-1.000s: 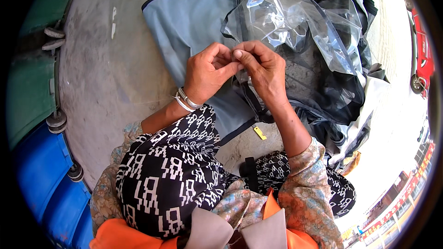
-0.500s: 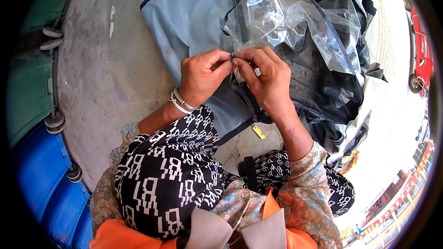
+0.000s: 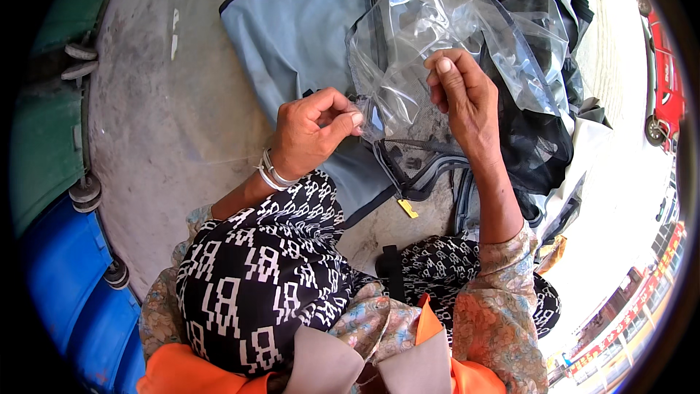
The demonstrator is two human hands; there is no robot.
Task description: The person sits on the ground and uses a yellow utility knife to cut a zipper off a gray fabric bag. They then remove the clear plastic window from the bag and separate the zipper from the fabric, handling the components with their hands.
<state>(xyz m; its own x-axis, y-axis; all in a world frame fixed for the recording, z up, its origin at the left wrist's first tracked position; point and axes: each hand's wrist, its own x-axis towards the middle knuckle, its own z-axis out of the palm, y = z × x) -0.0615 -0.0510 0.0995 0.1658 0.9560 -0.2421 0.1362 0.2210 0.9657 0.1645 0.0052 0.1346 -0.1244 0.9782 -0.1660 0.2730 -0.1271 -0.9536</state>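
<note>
The left hand (image 3: 310, 131) has its thumb and fingers closed in a pinch on the edge of a clear sheet (image 3: 408, 22), beside the grey panel (image 3: 292, 36). The right hand (image 3: 470, 106) is raised over the sheet, to the right of the left one and well apart from it; its thumb and fingers are pressed together, and whether anything thin is caught between them cannot be told. The sheet is crumpled and shiny, spreading from the left hand up behind the right one, with a dark trim (image 3: 437, 164) curving below it and black mesh (image 3: 536, 138) to the right. The grey panel lies on the floor (image 3: 197, 87) to the left, partly behind the left hand. A small yellow tag (image 3: 407, 209) lies just below the trim, near the panel's lower corner. Pale wristbands (image 3: 271, 169) circle the left wrist. Black-and-white patterned trousers (image 3: 277, 270) cover the bent legs, between floral sleeves (image 3: 503, 292). Green bins (image 3: 51, 153) and a blue bin (image 3: 62, 263) stand along the left; a red vehicle (image 3: 665, 76) shows far right.
</note>
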